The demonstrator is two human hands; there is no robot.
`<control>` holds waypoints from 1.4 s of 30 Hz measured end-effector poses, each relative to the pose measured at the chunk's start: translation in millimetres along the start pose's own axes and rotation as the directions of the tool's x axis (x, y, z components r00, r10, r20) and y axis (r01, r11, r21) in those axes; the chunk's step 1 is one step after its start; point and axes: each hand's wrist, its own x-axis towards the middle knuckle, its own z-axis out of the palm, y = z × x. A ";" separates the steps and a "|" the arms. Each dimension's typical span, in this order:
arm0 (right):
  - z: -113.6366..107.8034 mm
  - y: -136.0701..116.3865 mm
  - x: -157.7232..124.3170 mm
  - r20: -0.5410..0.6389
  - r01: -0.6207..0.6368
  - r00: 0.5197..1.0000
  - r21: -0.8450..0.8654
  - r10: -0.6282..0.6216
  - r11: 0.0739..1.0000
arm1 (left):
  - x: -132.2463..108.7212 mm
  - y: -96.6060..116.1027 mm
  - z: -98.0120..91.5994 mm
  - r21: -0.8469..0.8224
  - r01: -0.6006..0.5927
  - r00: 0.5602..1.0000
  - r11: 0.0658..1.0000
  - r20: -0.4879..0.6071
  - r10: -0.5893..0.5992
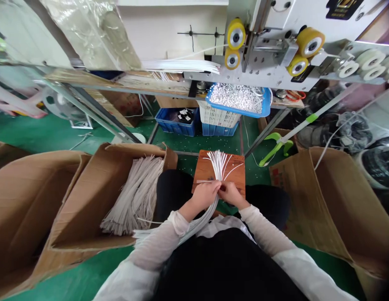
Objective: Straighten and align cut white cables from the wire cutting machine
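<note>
Green floor [72,274] on my feed, and over the wooden stool [202,167] my left hand [207,193] is clamped round the white wire bundle [218,167], right hand [231,194] against it, grip unclear: gathered, but probably not tied yet.

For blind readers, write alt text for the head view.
Left hand and right hand meet at a bundle of white strands over a wooden board. A cardboard box at left holds more strands; ahead, a machine has yellow rollers.
</note>
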 end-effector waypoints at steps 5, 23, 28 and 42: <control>-4.9 3.5 -3.6 0.033 -0.082 0.996 0.157 0.077 0.984 | -7.7 -7.6 19.7 -0.120 -0.002 0.994 0.993 -0.107 -0.011; -2.2 -0.4 -4.7 -0.051 0.039 0.998 -0.123 -0.046 0.992 | 13.2 -36.9 44.1 -0.546 0.059 0.994 0.836 -0.044 -0.099; 3.6 1.7 -11.2 -0.081 0.054 0.996 0.169 -0.041 0.984 | 8.8 -35.1 44.2 -0.513 0.058 0.978 0.857 -0.143 -0.152; -2.1 16.5 -2.4 0.031 0.172 0.984 0.091 -0.176 0.981 | 16.6 -26.7 7.4 -0.118 0.038 0.995 0.992 -0.087 -0.048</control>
